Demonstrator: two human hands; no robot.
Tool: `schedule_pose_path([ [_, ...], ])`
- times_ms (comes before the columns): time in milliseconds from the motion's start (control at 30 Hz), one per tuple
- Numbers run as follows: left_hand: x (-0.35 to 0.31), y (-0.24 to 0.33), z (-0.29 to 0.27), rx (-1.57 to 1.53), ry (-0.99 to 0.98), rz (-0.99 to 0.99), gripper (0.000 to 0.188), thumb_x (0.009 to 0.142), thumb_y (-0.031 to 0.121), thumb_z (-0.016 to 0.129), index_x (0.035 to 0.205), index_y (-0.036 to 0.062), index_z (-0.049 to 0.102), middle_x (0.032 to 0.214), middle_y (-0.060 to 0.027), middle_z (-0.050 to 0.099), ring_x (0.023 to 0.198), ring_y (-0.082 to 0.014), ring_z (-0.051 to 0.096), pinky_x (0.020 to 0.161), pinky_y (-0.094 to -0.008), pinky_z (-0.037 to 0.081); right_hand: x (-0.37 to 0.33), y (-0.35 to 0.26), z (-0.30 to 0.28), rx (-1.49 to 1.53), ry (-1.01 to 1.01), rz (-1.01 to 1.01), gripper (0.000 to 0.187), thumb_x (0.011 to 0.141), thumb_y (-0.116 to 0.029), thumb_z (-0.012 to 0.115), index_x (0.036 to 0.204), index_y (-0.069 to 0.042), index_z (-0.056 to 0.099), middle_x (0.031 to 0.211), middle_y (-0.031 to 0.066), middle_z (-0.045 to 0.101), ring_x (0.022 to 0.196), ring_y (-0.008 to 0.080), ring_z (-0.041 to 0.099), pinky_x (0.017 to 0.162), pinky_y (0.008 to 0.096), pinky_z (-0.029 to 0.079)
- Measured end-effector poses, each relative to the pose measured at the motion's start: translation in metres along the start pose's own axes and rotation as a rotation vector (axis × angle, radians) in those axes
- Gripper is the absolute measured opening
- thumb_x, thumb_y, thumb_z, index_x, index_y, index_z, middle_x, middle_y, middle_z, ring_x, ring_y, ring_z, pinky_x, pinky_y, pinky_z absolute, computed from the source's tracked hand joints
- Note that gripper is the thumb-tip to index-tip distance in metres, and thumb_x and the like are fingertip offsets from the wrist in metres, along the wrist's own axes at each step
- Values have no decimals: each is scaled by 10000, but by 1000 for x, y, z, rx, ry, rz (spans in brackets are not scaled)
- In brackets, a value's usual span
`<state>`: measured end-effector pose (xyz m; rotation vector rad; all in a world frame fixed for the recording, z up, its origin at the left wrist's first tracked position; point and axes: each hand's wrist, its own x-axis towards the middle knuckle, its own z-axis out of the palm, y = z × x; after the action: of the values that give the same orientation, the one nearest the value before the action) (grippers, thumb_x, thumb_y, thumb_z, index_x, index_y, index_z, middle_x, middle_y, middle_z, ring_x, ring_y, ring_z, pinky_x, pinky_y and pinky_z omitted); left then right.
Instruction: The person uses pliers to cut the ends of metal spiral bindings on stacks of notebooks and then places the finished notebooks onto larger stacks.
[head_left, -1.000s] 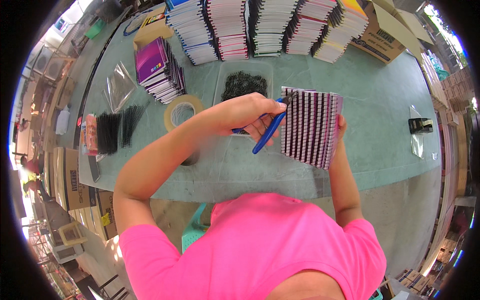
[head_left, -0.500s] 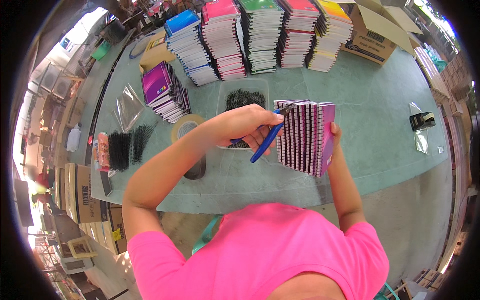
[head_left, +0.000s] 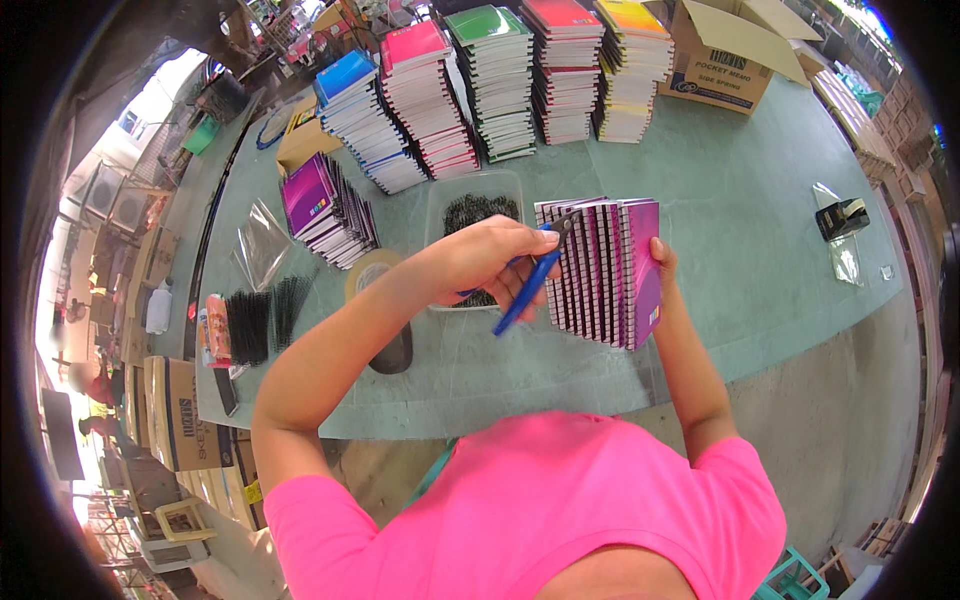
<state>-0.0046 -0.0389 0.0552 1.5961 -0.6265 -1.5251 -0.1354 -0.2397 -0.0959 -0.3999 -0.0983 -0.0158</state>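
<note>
My left hand (head_left: pixel 492 258) is closed around blue-handled cutting pliers (head_left: pixel 526 294). Their dark jaws touch or hover close to the upper ends of the black spiral bindings; exact contact is too small to tell. A bundle of purple spiral notebooks (head_left: pixel 641 270) stands on the table with its bound edges turned toward the pliers. My right hand (head_left: pixel 662 260) grips this bundle from its right side, the thumb showing at the cover's edge and the other fingers hidden. Behind my left hand, a clear plastic tub (head_left: pixel 431 213) holds many small black wire pieces (head_left: pixel 478 208), partly covered by the hand.
Tall notebook stacks in blue (head_left: pixel 348 75), pink (head_left: pixel 415 45), green (head_left: pixel 487 25), red (head_left: pixel 560 15) and yellow (head_left: pixel 635 20) line the back. More purple notebooks (head_left: pixel 308 195), black coils (head_left: pixel 248 325) and a tape roll (head_left: pixel 365 275) lie left. A carton (head_left: pixel 715 75) and tape dispenser (head_left: pixel 843 219) stand right.
The whole view has shifted slightly. Both hands keep their holds, and the pliers' jaws stay near the top of the bindings with little visible movement against the bundle.
</note>
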Motion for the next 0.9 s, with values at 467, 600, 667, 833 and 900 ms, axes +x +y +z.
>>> schedule_pose_path([
  [467,9,-9,34,1580,783,540,396,870,366,457,914,-18,541,778,-116,589,693,-204,608,603,-321,469,-17,-12,5,-17,47,-53,560,673,-317,664,1083,38,520,975,168,612,826,278,620,733,388,530],
  [600,-1,25,34,706,238,65,378,886,325,434,947,-33,543,845,-170,613,709,-251,623,627,-356,478,-27,-21,9,-6,17,-56,561,676,-311,663,1088,40,516,981,168,610,827,278,619,734,390,528],
  [667,2,25,39,300,91,23,397,897,316,410,994,-47,539,877,-190,613,741,-279,627,662,-362,490,-33,-22,10,10,10,-79,572,680,-309,661,1102,45,504,984,172,608,828,281,618,737,393,527],
  [833,18,26,51,-172,-172,-6,452,910,318,356,1060,-77,516,922,-217,604,818,-337,623,734,-409,503,-51,-38,11,11,-76,-27,594,696,-335,639,1122,51,490,1020,201,589,859,296,612,766,409,516],
  [900,20,29,56,-263,-221,0,447,911,316,352,1044,-77,519,923,-213,604,837,-340,619,742,-427,503,-56,-43,14,5,-86,-31,619,702,-364,624,1135,54,482,1036,208,583,877,307,609,777,419,511],
])
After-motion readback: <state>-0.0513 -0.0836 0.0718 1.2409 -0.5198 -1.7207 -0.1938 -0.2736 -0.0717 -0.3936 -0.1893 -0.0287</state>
